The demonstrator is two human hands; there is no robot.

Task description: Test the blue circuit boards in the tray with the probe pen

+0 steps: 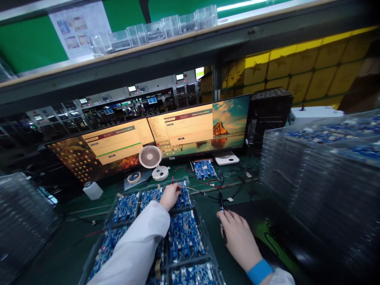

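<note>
My left hand point(171, 196) reaches over the tray, its fingers pinched at the end of a thin cable point(190, 188) with red and yellow wires. The fingertips hide the cable's end, right above a blue circuit board point(184, 198) in the tray's far right compartment. My right hand point(240, 237), with a blue wristband point(260, 271), rests on the bench right of the tray, closed around a slim black pen point(221, 202). More blue circuit boards point(185, 233) lie in the compartments of the clear plastic tray point(204, 225). My left sleeve covers part of them.
Two monitors point(231, 122) stand behind, with a small white fan point(151, 157), a tape roll point(134, 177) and a white bottle point(93, 190) before them. Another blue board point(205, 170) lies under the right monitor. Stacked plastic trays point(291, 170) rise at right and left. A shelf point(166, 43) crosses overhead.
</note>
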